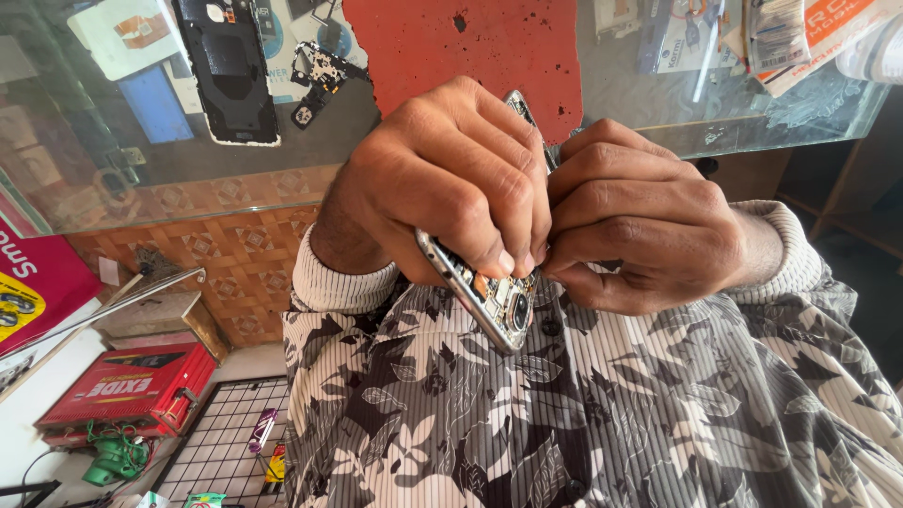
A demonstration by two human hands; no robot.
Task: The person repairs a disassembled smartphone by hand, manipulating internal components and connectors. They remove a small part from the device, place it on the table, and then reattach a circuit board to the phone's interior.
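Left hand (442, 179) grips opened phone (489, 296) (camera end down); right hand (640, 226) pinches beside it.

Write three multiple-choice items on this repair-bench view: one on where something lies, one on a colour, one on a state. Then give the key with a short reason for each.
1. Where does the black phone back cover lie?
A. On the glass counter top, upper left
B. In the wire basket
C. On the red box

2. What colour is the mat on the glass counter?
A. Green
B. Red
C. White

3. In what state is the phone held by the left hand and right hand?
A. Sealed in a case
B. Opened, with its inner parts and camera module showing
C. Lying flat on the counter

Key: 1 A, the cover rests on the glass at upper left. 2 B, the mat behind the hands is red. 3 B, circuit parts and a camera lens show at the phone's lower end, and both hands grip it above the lap.
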